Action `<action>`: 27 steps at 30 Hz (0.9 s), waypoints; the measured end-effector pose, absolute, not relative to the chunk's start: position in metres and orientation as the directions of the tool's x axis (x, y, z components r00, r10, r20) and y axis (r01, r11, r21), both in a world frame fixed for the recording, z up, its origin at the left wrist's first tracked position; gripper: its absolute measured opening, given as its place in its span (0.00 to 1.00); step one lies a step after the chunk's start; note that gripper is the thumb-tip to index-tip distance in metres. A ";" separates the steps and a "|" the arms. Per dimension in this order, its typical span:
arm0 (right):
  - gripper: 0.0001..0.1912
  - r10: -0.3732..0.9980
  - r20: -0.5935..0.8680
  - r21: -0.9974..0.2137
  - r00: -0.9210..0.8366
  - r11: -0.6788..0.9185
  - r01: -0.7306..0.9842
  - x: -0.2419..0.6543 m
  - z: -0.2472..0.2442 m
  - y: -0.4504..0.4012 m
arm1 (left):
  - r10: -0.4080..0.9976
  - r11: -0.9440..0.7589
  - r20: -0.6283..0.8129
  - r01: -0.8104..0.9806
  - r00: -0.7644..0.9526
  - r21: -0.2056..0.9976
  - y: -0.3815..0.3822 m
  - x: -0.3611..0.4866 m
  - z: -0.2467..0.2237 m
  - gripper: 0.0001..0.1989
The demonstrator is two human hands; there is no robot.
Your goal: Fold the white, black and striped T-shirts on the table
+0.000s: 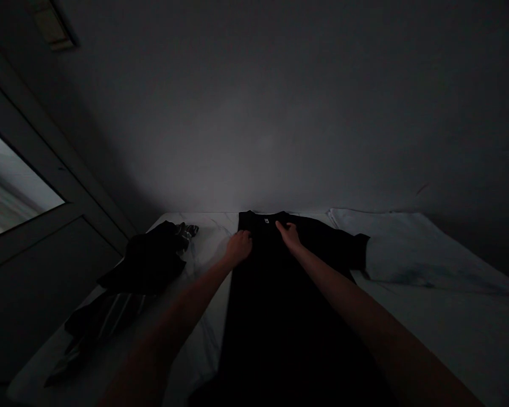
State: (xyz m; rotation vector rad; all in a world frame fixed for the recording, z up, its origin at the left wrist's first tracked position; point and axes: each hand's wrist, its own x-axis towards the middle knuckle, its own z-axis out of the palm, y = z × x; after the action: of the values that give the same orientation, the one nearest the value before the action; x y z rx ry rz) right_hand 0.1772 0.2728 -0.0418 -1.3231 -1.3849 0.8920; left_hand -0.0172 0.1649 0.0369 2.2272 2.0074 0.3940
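Observation:
A black shirt (288, 316) lies spread on a white-sheeted bed, its collar toward the wall and a small label (267, 221) at the neck. One sleeve reaches out to the right; the left side runs straight, with no sleeve spread there. My left hand (239, 246) is closed on the shirt's left edge, near the shoulder. On the upper front, just right of the label, rests my right hand (289, 234), its thumb and fingers apart. The picture is dark, so the folds of the black cloth cannot be made out.
Dark crumpled clothes (146, 260), some striped, lie on the bed (207, 271) to the left. A pale pillow or folded cloth (407, 243) is at the right. Behind rises a grey wall (258, 113); a door with a glass pane (80, 209) stands at the left.

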 end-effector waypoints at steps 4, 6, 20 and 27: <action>0.35 0.968 0.209 -0.908 0.138 0.140 0.396 0.170 -0.039 0.251 | 0.981 -0.105 0.183 0.967 0.062 0.232 0.222 -0.013 0.021 0.22; 0.34 0.954 0.285 -0.842 0.094 0.202 0.500 0.164 -0.035 0.242 | 0.977 -0.110 0.203 0.967 0.063 0.230 0.236 -0.008 0.009 0.24; 0.20 0.982 0.146 -0.447 -0.122 0.175 0.877 0.162 -0.020 0.214 | 0.956 -0.177 0.256 0.976 0.140 0.126 0.251 -0.009 -0.028 0.26; 0.19 0.987 0.066 -0.237 -0.147 0.159 0.958 0.157 0.005 0.208 | 0.966 -0.138 0.241 0.978 0.098 0.155 0.250 -0.005 -0.025 0.28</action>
State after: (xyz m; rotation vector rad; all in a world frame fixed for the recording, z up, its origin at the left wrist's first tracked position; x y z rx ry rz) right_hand 0.1568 0.2077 0.0051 -1.9028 -2.2258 0.2037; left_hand -0.0048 0.2501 -0.0254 2.3602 2.0906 0.4551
